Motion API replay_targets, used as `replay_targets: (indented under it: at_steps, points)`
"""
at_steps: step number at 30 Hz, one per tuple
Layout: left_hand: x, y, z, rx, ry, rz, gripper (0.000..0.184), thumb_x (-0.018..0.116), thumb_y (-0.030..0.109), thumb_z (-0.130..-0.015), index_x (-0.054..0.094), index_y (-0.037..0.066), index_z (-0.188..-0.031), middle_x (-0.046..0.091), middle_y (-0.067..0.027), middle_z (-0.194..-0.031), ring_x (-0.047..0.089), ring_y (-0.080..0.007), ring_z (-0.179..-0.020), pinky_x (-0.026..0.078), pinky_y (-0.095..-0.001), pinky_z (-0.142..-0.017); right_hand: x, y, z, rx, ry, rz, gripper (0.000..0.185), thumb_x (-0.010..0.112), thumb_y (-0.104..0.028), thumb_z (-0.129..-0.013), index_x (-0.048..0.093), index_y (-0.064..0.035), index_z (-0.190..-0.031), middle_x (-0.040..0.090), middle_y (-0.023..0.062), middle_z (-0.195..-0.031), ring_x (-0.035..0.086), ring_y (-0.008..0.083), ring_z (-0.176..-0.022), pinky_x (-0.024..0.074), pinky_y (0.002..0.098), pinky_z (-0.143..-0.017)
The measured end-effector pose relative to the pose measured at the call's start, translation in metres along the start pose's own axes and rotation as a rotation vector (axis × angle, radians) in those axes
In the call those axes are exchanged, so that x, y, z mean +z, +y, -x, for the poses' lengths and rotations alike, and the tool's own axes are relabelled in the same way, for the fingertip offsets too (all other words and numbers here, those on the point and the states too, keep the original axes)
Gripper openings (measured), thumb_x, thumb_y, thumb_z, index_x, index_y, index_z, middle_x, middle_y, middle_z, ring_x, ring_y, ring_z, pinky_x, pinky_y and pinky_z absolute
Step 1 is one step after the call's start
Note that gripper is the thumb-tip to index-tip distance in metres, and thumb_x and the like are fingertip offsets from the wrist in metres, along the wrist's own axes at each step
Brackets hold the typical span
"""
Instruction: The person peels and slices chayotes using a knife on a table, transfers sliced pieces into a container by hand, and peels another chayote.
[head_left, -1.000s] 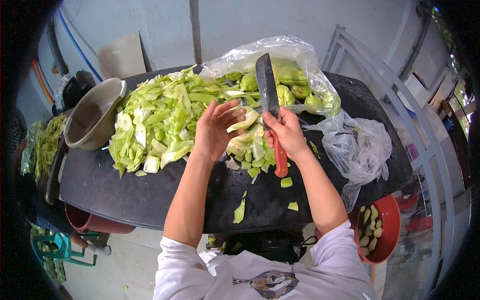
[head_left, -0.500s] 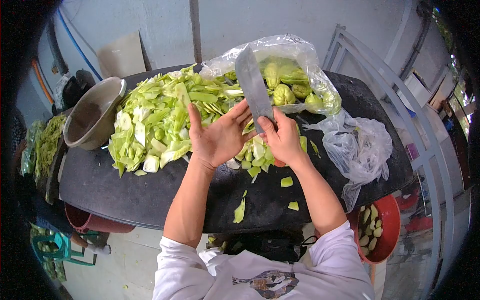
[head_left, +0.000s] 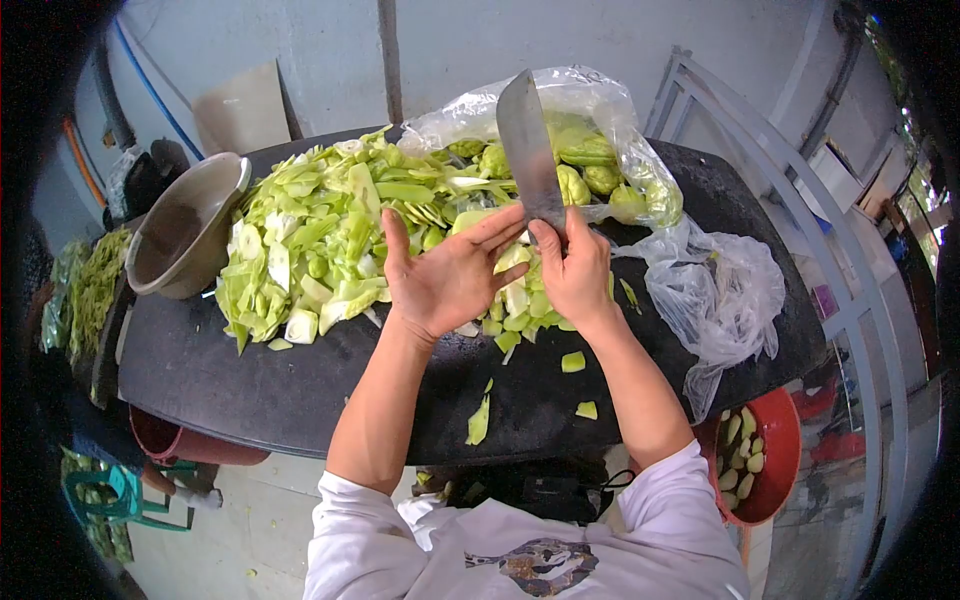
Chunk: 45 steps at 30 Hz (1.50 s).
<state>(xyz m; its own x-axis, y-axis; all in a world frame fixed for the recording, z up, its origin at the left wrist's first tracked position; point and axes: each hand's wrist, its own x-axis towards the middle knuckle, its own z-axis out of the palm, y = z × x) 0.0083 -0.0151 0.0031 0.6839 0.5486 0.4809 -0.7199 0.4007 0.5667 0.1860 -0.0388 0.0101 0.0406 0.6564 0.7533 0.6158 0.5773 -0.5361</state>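
A broad-bladed knife [head_left: 530, 140] stands upright in my right hand [head_left: 578, 268], its tip pointing away toward the wall. My fingers close round its lower end, and the handle is hidden by them. My left hand [head_left: 445, 278] is open, palm up, with the thumb spread; its fingertips reach close to the base of the blade, and I cannot tell whether they touch it. Behind the hands lies a large heap of green chayote peelings [head_left: 320, 235]. Whole chayotes [head_left: 600, 180] sit in a clear plastic bag [head_left: 440, 125] at the back.
On the black table [head_left: 230, 370] a grey basin [head_left: 185, 235] tilts at the left; a crumpled plastic bag [head_left: 720, 290] lies right. A red bucket [head_left: 785, 460] with peeled pieces stands below right. Beyond is a metal railing [head_left: 790, 150]. A green stool [head_left: 120, 500] is at lower left.
The knife has shifted slightly right and turned, so more of its blade face shows. My left hand has moved a little to the right and stays open.
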Motion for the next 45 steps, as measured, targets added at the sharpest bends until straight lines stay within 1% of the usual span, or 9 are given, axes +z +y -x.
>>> replay_targets:
  at_steps: [8,16,21,23,30,33,35,38,45]
  points:
    - [0.001,-0.008,0.0,-0.015,0.032,0.045,0.129,0.031,0.098,-0.068,0.034,-0.001,-0.149,0.037,-0.0127,-0.153,0.028,-0.0245,-0.144,0.012,-0.0507,-0.117,0.0,0.001,0.0,-0.062,0.044,0.099,0.03,0.062,-0.024,-0.096,0.05,0.0002,-0.085,0.059,0.0227,-0.066,0.061,0.0447,-0.061,0.0428,0.0472,-0.048]
    - [-0.004,-0.011,0.0,-0.034,-0.008,0.033,0.125,0.031,0.098,-0.068,0.039,0.002,-0.147,0.038,-0.0122,-0.153,0.03,-0.0247,-0.142,0.014,-0.0513,-0.116,0.006,-0.012,0.003,-0.132,0.011,0.065,0.025,0.062,-0.022,-0.096,0.052,-0.0001,-0.089,0.06,0.0219,-0.068,0.063,0.043,-0.065,0.0465,0.0478,-0.052]
    - [-0.005,-0.011,0.0,-0.026,-0.048,0.076,0.127,0.032,0.099,-0.067,0.036,0.002,-0.149,0.036,-0.012,-0.154,0.029,-0.0242,-0.142,0.016,-0.0492,-0.115,-0.003,-0.006,0.0,-0.064,0.001,0.038,0.029,0.061,-0.024,-0.097,0.051,0.0,-0.085,0.06,0.0217,-0.069,0.062,0.0429,-0.065,0.0455,0.0462,-0.053]
    - [0.004,-0.009,-0.001,-0.023,0.06,-0.005,0.13,0.033,0.1,-0.065,0.033,0.001,-0.15,0.035,-0.0118,-0.155,0.027,-0.0233,-0.143,0.017,-0.0481,-0.115,-0.006,0.002,-0.003,-0.015,0.048,0.029,0.032,0.061,-0.026,-0.097,0.05,0.0003,-0.083,0.059,0.0217,-0.067,0.06,0.0442,-0.062,0.044,0.0455,-0.051]
    - [-0.001,-0.012,0.0,-0.02,0.065,0.002,0.131,0.034,0.1,-0.064,0.033,0.002,-0.151,0.033,-0.0112,-0.156,0.026,-0.0228,-0.144,0.016,-0.0495,-0.115,-0.008,0.0,-0.004,-0.016,0.017,0.056,0.032,0.061,-0.025,-0.097,0.049,0.0007,-0.082,0.059,0.0223,-0.067,0.061,0.0441,-0.062,0.0445,0.0466,-0.051]
    - [-0.002,-0.013,0.001,-0.024,0.081,0.019,0.13,0.034,0.1,-0.065,0.034,0.002,-0.15,0.034,-0.0118,-0.155,0.026,-0.0236,-0.144,0.016,-0.0507,-0.115,-0.005,-0.004,-0.001,0.008,-0.022,0.054,0.029,0.061,-0.023,-0.097,0.051,0.0012,-0.085,0.06,0.0226,-0.068,0.062,0.0434,-0.064,0.0452,0.0469,-0.052]
    - [-0.001,-0.013,0.0,-0.032,0.033,-0.028,0.127,0.033,0.099,-0.066,0.036,0.002,-0.149,0.036,-0.0122,-0.153,0.027,-0.0248,-0.143,0.015,-0.0519,-0.116,-0.003,-0.006,0.0,-0.097,-0.028,0.069,0.024,0.062,-0.021,-0.096,0.055,0.0018,-0.092,0.061,0.0224,-0.07,0.064,0.0428,-0.065,0.0464,0.0466,-0.052]
    - [0.002,-0.012,0.0,-0.028,0.04,-0.096,0.127,0.032,0.099,-0.067,0.036,0.002,-0.149,0.036,-0.0128,-0.153,0.028,-0.0259,-0.143,0.016,-0.0518,-0.116,-0.001,-0.009,0.001,-0.094,-0.035,0.06,0.022,0.062,-0.02,-0.096,0.058,0.0012,-0.101,0.063,0.022,-0.072,0.065,0.0424,-0.067,0.0476,0.0462,-0.053]
    - [0.004,-0.012,-0.001,-0.016,0.003,-0.061,0.125,0.026,0.098,-0.07,0.033,0.002,-0.15,0.037,-0.0119,-0.151,0.029,-0.0248,-0.14,0.014,-0.0487,-0.115,0.003,-0.013,0.004,-0.117,-0.054,0.042,0.023,0.062,-0.02,-0.096,0.058,0.0005,-0.105,0.064,0.0218,-0.074,0.066,0.042,-0.069,0.0494,0.0467,-0.055]
